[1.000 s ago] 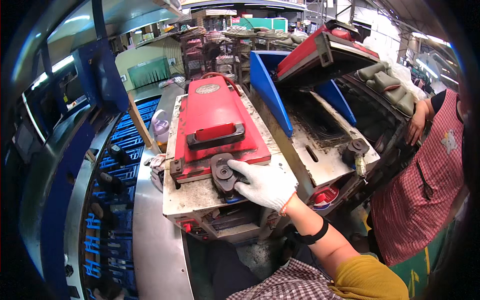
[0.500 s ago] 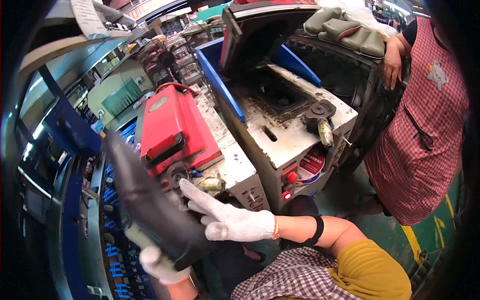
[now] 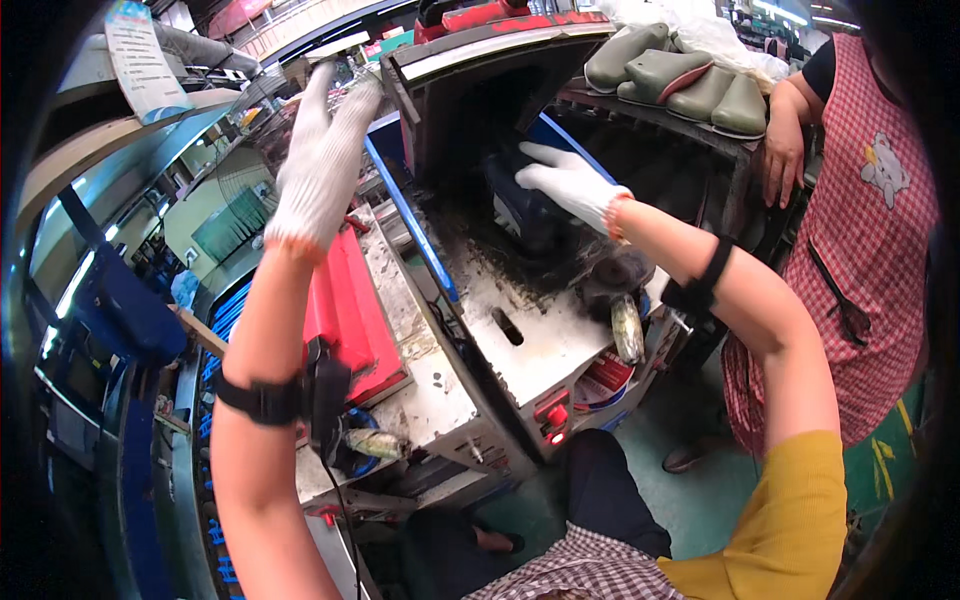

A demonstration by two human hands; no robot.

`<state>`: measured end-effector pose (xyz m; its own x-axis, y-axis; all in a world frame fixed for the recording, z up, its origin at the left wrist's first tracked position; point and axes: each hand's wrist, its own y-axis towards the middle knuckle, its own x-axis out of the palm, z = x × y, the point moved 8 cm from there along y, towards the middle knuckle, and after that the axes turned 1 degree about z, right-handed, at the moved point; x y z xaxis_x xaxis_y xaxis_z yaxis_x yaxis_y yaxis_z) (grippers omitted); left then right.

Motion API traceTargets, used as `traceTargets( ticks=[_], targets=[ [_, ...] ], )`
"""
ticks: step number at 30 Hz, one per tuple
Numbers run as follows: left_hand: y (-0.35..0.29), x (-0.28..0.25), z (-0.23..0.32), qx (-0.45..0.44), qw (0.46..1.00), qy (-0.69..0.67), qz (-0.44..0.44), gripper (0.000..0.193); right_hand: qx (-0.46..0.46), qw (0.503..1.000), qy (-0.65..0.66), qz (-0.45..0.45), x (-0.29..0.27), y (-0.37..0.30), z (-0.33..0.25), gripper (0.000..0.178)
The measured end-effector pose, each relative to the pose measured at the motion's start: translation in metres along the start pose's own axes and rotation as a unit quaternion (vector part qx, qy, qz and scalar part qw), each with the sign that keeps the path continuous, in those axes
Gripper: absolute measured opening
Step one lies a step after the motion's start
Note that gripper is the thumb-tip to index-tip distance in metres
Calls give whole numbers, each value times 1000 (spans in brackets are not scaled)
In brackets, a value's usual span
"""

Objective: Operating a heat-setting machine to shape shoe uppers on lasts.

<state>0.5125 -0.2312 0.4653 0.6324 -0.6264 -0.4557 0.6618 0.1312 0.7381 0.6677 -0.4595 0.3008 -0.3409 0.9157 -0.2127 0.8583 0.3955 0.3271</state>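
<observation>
Gloved hands at an open press. A hanging white sheet (image 3: 145, 60) bears lines of print too small to read; a red-and-white label (image 3: 605, 380) shows in the lower front of the open press (image 3: 560, 340), its print also unreadable. The co-worker's checked apron (image 3: 840, 270) carries a cartoon animal patch (image 3: 885, 172). The left arm rises nearly upright, with a black strap (image 3: 260, 398) around it; the left hand (image 3: 325, 165) is unclenched, fingers extended upward, beside the left edge of the raised lid (image 3: 490, 100). The right arm bends at the elbow and reaches inward; the right hand (image 3: 575, 185) extends its fingers over a dark block (image 3: 520, 210), but blur and shadow leave it unclear whether it grips. The block stands in the sooty well (image 3: 455, 235) of the press, beneath the lid. At left, a second press has its red lid (image 3: 350, 310) down. Olive boots (image 3: 690, 85) lie on a rack at upper right.
</observation>
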Motion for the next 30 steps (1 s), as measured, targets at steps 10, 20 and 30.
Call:
traceTargets(
  ticks=[10, 20, 30],
  targets=[
    [116, 84, 74, 225, 906, 350, -81, 75, 54, 841, -502, -195, 43, 67, 110, 97],
    [142, 118, 47, 100, 977, 58, -178, 34, 46, 838, -489, -239, 30, 58, 105, 104],
    [-2, 170, 42, 211, 967, 126, -71, 34, -234, 887, -370, -147, 11, -170, -20, 36]
  ],
)
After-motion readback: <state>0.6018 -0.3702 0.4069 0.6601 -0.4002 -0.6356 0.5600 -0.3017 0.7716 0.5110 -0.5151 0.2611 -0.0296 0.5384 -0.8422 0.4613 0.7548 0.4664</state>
